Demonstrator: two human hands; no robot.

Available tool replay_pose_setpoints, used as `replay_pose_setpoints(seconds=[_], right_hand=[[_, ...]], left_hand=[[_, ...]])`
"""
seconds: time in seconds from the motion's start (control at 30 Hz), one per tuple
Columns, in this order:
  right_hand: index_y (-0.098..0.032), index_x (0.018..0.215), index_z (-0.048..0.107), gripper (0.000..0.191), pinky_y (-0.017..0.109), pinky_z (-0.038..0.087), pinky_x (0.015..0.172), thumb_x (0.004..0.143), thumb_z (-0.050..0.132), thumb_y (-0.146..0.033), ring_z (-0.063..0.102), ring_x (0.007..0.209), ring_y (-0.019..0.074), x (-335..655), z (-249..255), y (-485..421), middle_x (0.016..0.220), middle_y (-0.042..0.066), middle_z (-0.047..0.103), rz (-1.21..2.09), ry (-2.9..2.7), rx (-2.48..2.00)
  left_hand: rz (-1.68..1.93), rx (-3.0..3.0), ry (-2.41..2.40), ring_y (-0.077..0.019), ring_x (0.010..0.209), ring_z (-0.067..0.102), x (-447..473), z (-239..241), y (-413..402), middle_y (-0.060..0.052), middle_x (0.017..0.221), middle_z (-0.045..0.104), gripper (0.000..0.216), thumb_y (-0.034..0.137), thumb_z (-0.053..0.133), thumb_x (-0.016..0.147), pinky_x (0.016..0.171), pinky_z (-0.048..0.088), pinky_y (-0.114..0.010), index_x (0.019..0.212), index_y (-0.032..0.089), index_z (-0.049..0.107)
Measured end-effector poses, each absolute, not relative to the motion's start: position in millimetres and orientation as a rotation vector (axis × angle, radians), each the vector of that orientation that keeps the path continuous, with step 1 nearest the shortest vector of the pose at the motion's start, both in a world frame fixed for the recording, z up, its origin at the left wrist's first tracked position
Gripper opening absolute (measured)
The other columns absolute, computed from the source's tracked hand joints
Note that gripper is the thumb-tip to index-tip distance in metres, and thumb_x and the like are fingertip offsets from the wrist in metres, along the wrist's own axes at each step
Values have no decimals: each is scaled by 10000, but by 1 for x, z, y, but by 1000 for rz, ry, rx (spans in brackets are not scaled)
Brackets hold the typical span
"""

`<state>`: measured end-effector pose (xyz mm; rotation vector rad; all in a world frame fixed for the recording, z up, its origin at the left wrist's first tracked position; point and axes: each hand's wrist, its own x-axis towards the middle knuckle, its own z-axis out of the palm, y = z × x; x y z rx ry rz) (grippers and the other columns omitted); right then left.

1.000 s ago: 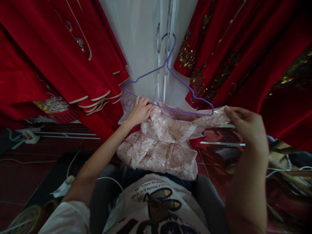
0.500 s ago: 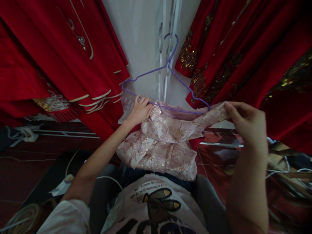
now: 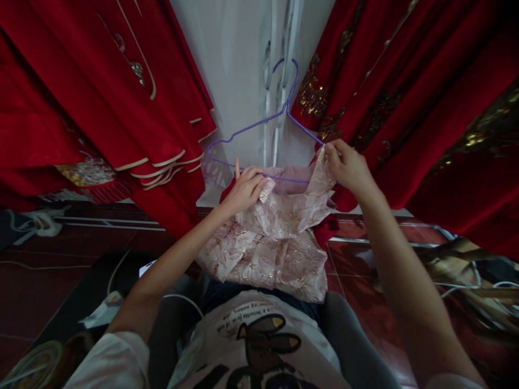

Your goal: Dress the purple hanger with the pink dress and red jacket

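A pale pink brocade garment (image 3: 284,216) with gold floral threads lies over my lap, its upper part raised toward a purple hanger (image 3: 259,120). My left hand (image 3: 245,190) is closed at the hanger's lower bar and the garment's left shoulder edge, its index finger pointing up. At the hanger's right arm, my right hand (image 3: 346,165) pinches the garment's right shoulder strap (image 3: 318,172), which is drawn up over that end. The hanger's right corner is hidden behind the strap and fingers. Its hook points up in front of a white cabinet.
Red garments (image 3: 162,108) hang on the left, and red ones with gold sequins (image 3: 377,124) on the right. The white cabinet (image 3: 231,59) with metal handles stands between them. A phone (image 3: 146,268) lies by my left forearm. Cords and clutter (image 3: 482,275) fill the lower right.
My right hand has moved left and up, bringing the shoulder strap from beyond the hanger's right end onto it. The hanger has shifted slightly right; my left hand has shifted slightly right and down.
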<state>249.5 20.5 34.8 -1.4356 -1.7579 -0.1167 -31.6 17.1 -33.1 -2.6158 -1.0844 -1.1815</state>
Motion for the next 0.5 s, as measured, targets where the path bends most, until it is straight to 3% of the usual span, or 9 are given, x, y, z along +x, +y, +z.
replay_pose_setpoints(seconds=[0.07, 0.17, 0.27, 0.5], right_hand=[[-242, 992, 651, 283, 304, 433, 680, 970, 426, -412, 646, 779, 213, 251, 30, 20, 827, 57, 694, -134, -1733, -1408], [-236, 996, 638, 274, 309, 430, 676, 957, 447, -428, 631, 743, 202, 256, 30, 18, 821, 51, 679, -151, -1661, -1381], [-238, 986, 637, 289, 314, 419, 656, 940, 470, -470, 599, 695, 192, 262, 35, 17, 799, 46, 660, -148, -1628, -1362], [-244, 967, 654, 266, 300, 391, 640, 931, 500, -457, 558, 661, 175, 267, 37, 18, 752, 26, 624, -183, -1627, -1343]], left_hand=[[-1295, -2572, -1099, -171, 1115, 570, -48, -24, 21, -64, 1146, 636, 341, 349, 300, 1024, 1171, 255, -444, 954, 204, 600], [-1329, -2325, -1286, -192, 1035, 587, -84, -12, 30, -73, 1026, 645, 357, 382, 299, 1017, 1045, 385, -400, 917, 201, 591], [-1069, -2144, -1498, -227, 962, 603, -121, -4, 37, -65, 893, 654, 360, 371, 307, 1008, 1038, 343, -440, 877, 202, 597], [-730, -2016, -1897, -275, 889, 646, -156, -12, 41, -100, 866, 706, 394, 383, 299, 988, 921, 368, -416, 896, 180, 624]])
